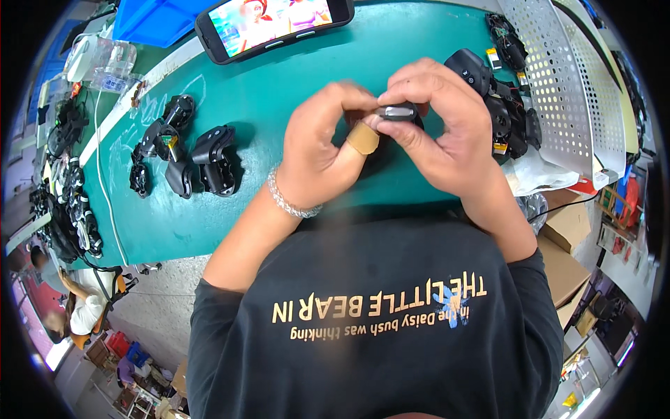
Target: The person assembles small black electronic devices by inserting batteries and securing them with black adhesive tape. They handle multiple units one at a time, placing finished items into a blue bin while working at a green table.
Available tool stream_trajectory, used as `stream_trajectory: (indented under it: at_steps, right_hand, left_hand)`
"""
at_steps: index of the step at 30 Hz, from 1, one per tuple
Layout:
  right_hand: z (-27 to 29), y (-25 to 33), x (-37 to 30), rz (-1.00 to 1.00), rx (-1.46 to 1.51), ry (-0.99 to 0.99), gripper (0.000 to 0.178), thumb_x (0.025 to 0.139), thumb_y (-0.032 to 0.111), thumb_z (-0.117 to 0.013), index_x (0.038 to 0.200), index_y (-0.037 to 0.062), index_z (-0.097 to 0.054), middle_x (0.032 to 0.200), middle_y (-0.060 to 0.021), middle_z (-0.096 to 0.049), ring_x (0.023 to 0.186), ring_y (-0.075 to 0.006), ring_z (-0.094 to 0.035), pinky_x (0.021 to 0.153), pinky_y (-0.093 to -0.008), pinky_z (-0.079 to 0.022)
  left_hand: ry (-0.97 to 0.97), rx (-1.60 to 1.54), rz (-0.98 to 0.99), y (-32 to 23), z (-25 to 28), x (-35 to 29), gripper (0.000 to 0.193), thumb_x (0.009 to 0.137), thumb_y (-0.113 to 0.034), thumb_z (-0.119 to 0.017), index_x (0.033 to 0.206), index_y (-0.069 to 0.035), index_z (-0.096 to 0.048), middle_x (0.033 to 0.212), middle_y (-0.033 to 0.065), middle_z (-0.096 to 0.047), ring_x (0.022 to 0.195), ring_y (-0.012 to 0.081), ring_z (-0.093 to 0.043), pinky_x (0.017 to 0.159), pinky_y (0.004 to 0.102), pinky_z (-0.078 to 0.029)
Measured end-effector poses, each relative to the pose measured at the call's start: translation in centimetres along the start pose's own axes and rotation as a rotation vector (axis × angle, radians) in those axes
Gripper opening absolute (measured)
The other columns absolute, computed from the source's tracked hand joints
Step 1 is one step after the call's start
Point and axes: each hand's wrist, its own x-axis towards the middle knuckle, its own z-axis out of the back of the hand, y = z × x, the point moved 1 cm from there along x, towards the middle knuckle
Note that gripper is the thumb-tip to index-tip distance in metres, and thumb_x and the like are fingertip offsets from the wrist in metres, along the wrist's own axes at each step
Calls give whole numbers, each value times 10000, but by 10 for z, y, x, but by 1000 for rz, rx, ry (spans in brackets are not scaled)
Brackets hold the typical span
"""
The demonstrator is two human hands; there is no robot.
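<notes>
Over the green table, both my hands meet at a small black part point(398, 112) with a shiny grey face. My right hand point(450, 129) pinches it between thumb and fingertips. My left hand point(321, 140) is closed too, thumb and fingertips pressed against the part's left end; a tan bandage point(363, 138) wraps its thumb. Fingers hide much of the part, so its exact kind is unclear. Left of my hands lie several black curved plastic housings point(213, 157), one with a small yellow-and-silver piece point(169, 141).
A phone point(276, 24) playing a video stands at the table's far edge, near a blue bin point(150, 21). More black housings point(506, 105) pile up by a perforated metal rack point(558, 84) at right. Cables point(73, 202) bunch along the left edge. Cardboard boxes point(565, 230) stand lower right.
</notes>
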Motion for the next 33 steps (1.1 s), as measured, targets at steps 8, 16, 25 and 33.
stream_trajectory:
  at_steps: [8,16,25,33]
  right_hand:
    - [28,2,22,-267,203,279,125,851,78,-580,951,9,-551,803,-52,-535,736,-115,-500,644,-239,-397]
    - [44,4,40,-185,184,292,80,902,17,-490,963,-21,-526,857,-62,-571,751,-118,-524,659,-265,-437]
    - [49,13,21,-227,-327,98,107,839,66,-562,893,-17,-521,774,-188,-587,738,-330,-593,634,-357,-459]
    - [16,-10,-5,-42,-220,-178,115,920,114,-482,918,0,-501,742,-88,-510,625,-170,-483,602,-288,-413]
  left_hand:
    - [140,54,144,5,-1,8,403,744,-97,-650,1118,-27,-518,1128,128,-512,1048,249,-475,870,353,-389]
    - [327,46,403,-9,-8,14,314,833,-66,-594,1127,2,-508,909,27,-595,831,95,-535,749,232,-434]
    - [7,-230,534,-6,-11,1,186,877,-117,-552,984,5,-460,833,46,-584,653,75,-514,553,209,-424]
    - [-96,6,346,-8,-21,-6,188,866,-67,-545,1003,-12,-427,798,23,-528,619,79,-468,541,219,-395]
